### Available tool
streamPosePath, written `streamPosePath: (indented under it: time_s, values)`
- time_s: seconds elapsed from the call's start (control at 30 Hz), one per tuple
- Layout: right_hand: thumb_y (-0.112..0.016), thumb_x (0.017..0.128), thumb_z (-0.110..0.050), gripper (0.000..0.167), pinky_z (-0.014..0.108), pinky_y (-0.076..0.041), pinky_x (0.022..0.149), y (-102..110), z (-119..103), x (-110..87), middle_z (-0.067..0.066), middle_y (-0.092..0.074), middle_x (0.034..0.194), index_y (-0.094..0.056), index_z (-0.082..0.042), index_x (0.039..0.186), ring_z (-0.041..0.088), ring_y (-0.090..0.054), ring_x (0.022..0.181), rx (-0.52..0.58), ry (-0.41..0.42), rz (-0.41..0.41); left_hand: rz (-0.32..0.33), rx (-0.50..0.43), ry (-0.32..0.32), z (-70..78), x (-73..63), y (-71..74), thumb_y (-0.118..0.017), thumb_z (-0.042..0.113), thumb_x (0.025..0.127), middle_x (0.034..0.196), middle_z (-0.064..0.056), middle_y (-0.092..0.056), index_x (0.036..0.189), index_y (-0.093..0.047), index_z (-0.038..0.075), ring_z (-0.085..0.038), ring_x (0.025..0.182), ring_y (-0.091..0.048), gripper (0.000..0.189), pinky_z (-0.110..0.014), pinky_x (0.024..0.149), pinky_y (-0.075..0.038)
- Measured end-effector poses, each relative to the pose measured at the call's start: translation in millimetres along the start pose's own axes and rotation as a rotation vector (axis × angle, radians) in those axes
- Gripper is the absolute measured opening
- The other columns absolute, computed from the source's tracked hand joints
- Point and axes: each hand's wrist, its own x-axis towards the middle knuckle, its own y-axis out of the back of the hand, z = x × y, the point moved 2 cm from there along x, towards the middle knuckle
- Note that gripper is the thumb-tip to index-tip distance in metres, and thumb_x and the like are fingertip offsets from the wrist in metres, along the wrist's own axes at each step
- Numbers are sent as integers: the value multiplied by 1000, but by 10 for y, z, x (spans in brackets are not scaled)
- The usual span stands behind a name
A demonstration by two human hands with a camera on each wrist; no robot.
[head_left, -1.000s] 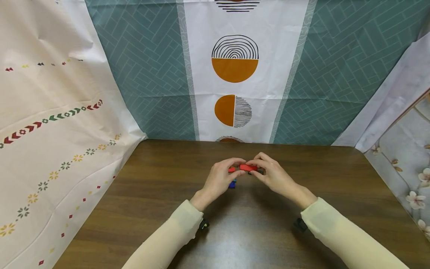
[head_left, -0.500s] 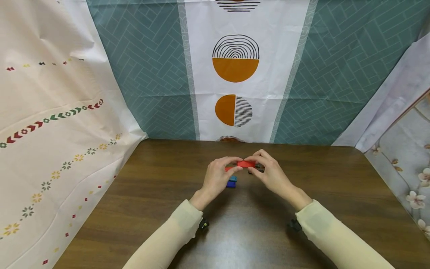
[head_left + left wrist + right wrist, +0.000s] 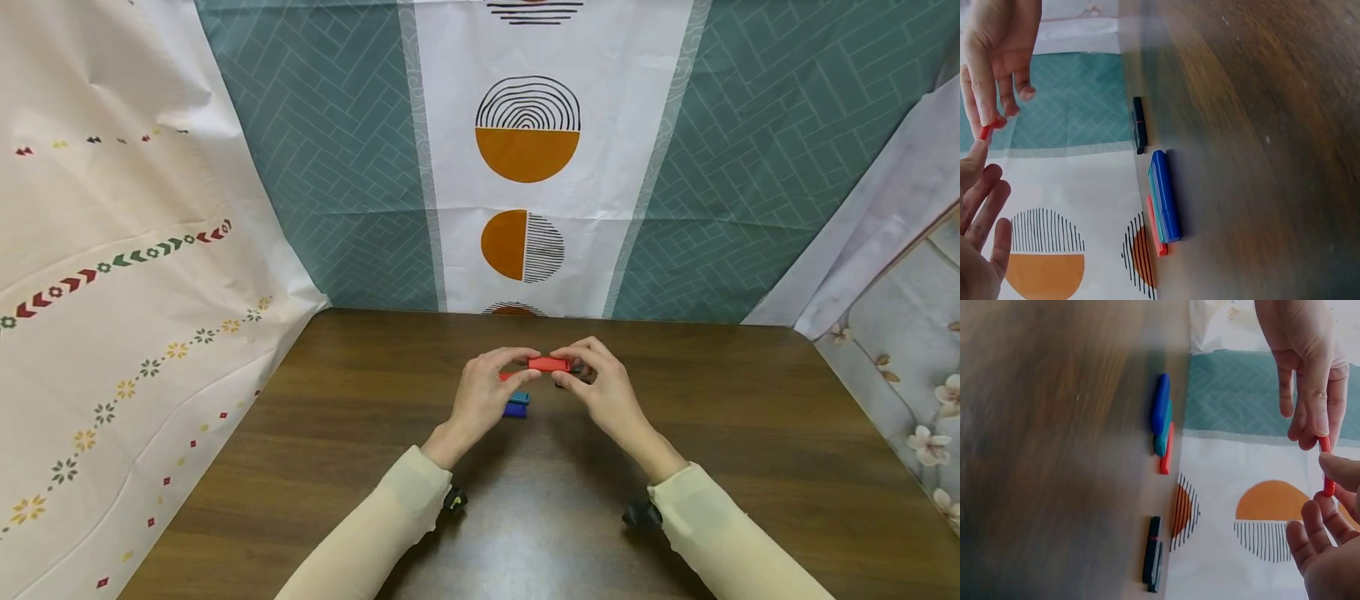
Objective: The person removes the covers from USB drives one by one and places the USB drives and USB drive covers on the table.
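A short red bar-like piece is held level above the table. My left hand pinches its left end between thumb and fingertips, and my right hand pinches the right end. The right wrist view shows the red piece partly covered by the right thumb. Below the hands lie a blue bar-like piece, a teal piece and another red piece, side by side. Apart from them, toward the right, lies a slim black item with a thin red band. Their exact kind is unclear.
The brown wooden table meets a teal and white patterned cloth at its back edge. A cream printed cloth borders the left side and a floral cloth the right. Dark wrist devices sit under both sleeves.
The red piece has risen slightly, shifted a little left and levelled out. My right forearm has swung left, and more of the blue and teal pieces shows beside my left hand.
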Motion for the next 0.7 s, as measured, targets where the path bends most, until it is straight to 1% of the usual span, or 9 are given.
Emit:
streamPosePath:
  time_s: [0.13, 0.2, 0.3, 0.37, 0.53, 0.63, 0.7]
  values:
    - [-81, 90, -8, 25, 29, -47, 74, -33, 9, -22, 6, -64, 107, -77, -7, 115, 19, -55, 84, 25, -42, 22, 9, -37, 4, -16, -5, -5, -84, 15, 88, 107, -1, -75, 117, -79, 12, -24, 101, -71, 30, -43, 90, -58]
    - [-81, 90, -9, 26, 28, -48, 75, -49, 10, -26, 8, -64, 108, -77, -6, 115, 20, -56, 84, 35, -52, 37, 15, -43, 4, -23, -4, -7, -84, 15, 87, 108, -1, -74, 116, -79, 12, -27, 102, -71, 30, -42, 90, -57]
    - [-81, 89, -7, 27, 28, -49, 76, -65, 4, -27, 12, -64, 111, -77, -3, 116, 23, -57, 84, 54, -66, 58, 21, -35, 7, -23, -8, -9, -84, 17, 87, 108, 0, -74, 116, -79, 13, -27, 102, -71, 30, -37, 90, -57]
    - [-81, 90, -7, 28, 26, -48, 77, -70, -2, -23, 13, -63, 112, -76, -3, 117, 23, -57, 85, 61, -73, 62, 25, -34, 12, -26, -10, -10, -84, 17, 87, 108, 0, -74, 116, -79, 13, -27, 102, -71, 29, -36, 90, -57]
    - [-79, 91, -3, 26, 24, -46, 77, -67, -66, -10, 16, -62, 111, -75, 1, 116, 22, -55, 85, 62, -86, 65, 40, -70, 17, -37, -8, -15, -85, 12, 86, 107, -2, -75, 115, -79, 12, -30, 102, -71, 29, -47, 90, -57]
    - [-79, 91, -3, 25, 25, -46, 77, -63, -71, -5, 16, -63, 111, -75, 1, 116, 23, -55, 85, 59, -89, 68, 46, -69, 21, -35, -4, -17, -85, 14, 86, 107, -2, -75, 115, -80, 12, -27, 101, -71, 29, -50, 90, -57]
    - [-80, 91, -8, 26, 24, -46, 78, -65, -22, -6, 13, -63, 111, -76, -3, 117, 21, -56, 86, 62, -84, 69, 46, -54, 25, -34, -1, -20, -84, 19, 87, 107, -1, -75, 116, -80, 13, -23, 101, -71, 30, -48, 90, -57]
